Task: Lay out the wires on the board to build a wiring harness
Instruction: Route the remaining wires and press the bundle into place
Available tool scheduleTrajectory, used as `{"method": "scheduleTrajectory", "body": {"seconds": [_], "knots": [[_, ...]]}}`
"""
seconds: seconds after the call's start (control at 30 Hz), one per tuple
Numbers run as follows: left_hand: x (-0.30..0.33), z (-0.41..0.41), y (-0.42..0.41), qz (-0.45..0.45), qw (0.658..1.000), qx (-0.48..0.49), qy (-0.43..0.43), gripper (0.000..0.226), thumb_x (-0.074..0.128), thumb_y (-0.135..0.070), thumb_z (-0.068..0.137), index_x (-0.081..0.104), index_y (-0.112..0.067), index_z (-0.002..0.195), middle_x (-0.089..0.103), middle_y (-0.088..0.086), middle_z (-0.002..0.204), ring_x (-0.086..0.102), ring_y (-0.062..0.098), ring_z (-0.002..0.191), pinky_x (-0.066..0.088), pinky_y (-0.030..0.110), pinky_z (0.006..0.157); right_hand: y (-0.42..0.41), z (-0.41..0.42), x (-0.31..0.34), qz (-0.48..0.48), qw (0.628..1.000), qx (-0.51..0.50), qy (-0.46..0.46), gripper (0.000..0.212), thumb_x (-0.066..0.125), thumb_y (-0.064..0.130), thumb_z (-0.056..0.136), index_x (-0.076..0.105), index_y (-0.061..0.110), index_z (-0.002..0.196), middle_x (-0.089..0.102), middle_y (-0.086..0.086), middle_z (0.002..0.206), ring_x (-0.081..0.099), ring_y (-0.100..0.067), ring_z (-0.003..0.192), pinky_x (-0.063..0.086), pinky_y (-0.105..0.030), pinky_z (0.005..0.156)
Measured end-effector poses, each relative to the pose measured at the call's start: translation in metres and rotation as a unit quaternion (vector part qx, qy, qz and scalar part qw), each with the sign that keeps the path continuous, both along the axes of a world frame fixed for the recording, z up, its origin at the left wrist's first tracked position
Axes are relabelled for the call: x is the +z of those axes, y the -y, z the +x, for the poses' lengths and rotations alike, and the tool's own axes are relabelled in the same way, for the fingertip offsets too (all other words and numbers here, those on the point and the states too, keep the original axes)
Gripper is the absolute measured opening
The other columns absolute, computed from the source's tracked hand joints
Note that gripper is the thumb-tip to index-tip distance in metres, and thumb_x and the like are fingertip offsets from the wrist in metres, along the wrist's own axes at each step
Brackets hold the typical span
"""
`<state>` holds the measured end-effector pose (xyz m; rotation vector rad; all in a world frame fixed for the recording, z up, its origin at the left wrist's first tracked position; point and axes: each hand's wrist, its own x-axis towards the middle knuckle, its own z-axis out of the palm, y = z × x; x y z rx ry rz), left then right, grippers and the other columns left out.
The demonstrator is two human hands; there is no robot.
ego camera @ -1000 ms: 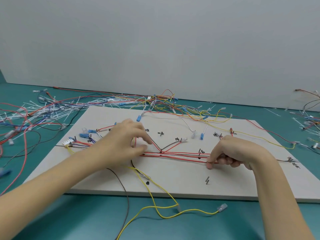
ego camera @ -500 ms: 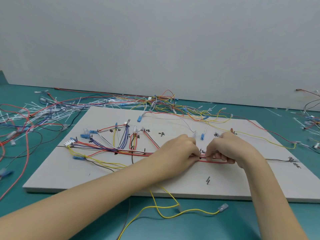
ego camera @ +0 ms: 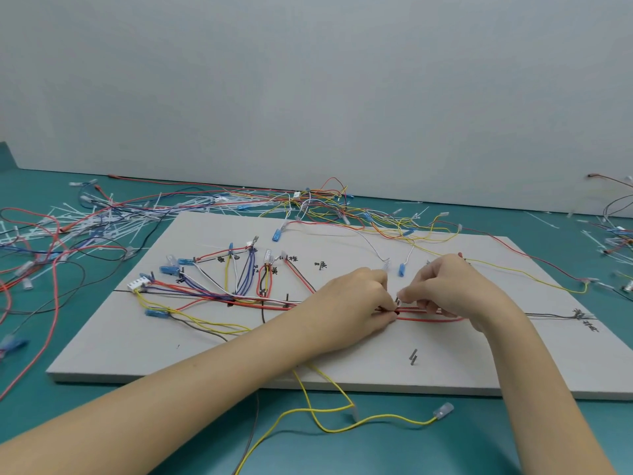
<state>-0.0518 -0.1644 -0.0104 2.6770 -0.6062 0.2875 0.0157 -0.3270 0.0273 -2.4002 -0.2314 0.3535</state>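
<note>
Nearest to the person, off the front edge of the board (ego camera: 144, 341), a loose yellow wire (ego camera: 342, 427) curls on the green table (ego camera: 394, 450) and ends in a clear connector (ego camera: 443, 409). It passes under the left forearm, so a quick pull of that arm may drag it.

On the board, both hands meet at the red wires (ego camera: 428, 318), which lie flat along the middle of the board. The left hand (ego camera: 356, 303) pinches this bundle with thumb and fingertips curled on it. The right hand (ego camera: 445, 286) is just beside it, almost touching, with its fingers curled over the same bundle; what exactly it pinches I cannot tell.

The long axis of the bundle runs left to right, across in front of the person. It goes on left to the white plug (ego camera: 138, 284) and right to the marks near the right edge. I think the coming move is to slide along this line, and each hand is near its own side.

Two short pins (ego camera: 413, 357) stand in front of the hands, well apart from them. To the right the board is mostly bare, with only thin wires. To the left, many branches fan out, so there is less room.

Behind the board lies a heap of spare wires (ego camera: 308, 204) and white ties (ego camera: 102, 221).
</note>
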Motion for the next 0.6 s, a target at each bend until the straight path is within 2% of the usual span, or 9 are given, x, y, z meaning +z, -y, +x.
{"method": "scheduleTrajectory", "body": {"seconds": [0.27, 0.33, 0.47, 0.6], "knots": [[0.0010, 0.0015, 0.0055, -0.034, 0.999, 0.032, -0.009, 0.022, 0.057, -0.024, 0.094, 0.074, -0.012, 0.096, 0.054, 0.006, 0.090, 0.052, 0.022, 0.091, 0.045, 0.039, 0.077, -0.0046, 0.0000, -0.0048, -0.001, 0.998, 0.023, 0.055, 0.022, 0.083, 0.019, 0.072, 0.071, 0.003, 0.063, 0.063, -0.012, 0.059, 0.051, -0.020, 0.054, 0.040, -0.028, 0.058], [0.0018, 0.0027, 0.0062, -0.034, 0.999, 0.037, -0.011, 0.021, 0.056, -0.023, 0.094, 0.074, -0.011, 0.095, 0.053, 0.007, 0.089, 0.052, 0.022, 0.089, 0.044, 0.038, 0.075, -0.0061, 0.0006, -0.0066, -0.006, 0.997, 0.024, 0.079, 0.021, 0.082, 0.017, 0.071, 0.069, 0.003, 0.063, 0.063, -0.009, 0.056, 0.052, -0.019, 0.054, 0.044, -0.030, 0.061], [0.0010, 0.0027, 0.0081, -0.035, 0.998, 0.044, -0.001, 0.021, 0.055, -0.023, 0.094, 0.073, -0.012, 0.094, 0.052, 0.006, 0.087, 0.052, 0.023, 0.088, 0.043, 0.038, 0.072, -0.0065, 0.0024, -0.0076, -0.013, 0.992, 0.056, 0.112, 0.020, 0.081, 0.014, 0.071, 0.067, 0.010, 0.058, 0.059, 0.005, 0.046, 0.051, -0.013, 0.050, 0.042, -0.027, 0.058], [-0.0019, 0.0020, 0.0080, -0.046, 0.998, 0.046, 0.007, 0.020, 0.056, -0.023, 0.094, 0.073, -0.014, 0.096, 0.053, 0.006, 0.088, 0.052, 0.022, 0.090, 0.044, 0.038, 0.072, -0.0071, 0.0045, -0.0090, -0.020, 0.986, 0.087, 0.141, 0.026, 0.081, 0.013, 0.072, 0.064, 0.018, 0.053, 0.061, 0.006, 0.050, 0.051, -0.008, 0.050, 0.040, -0.025, 0.053]]}}
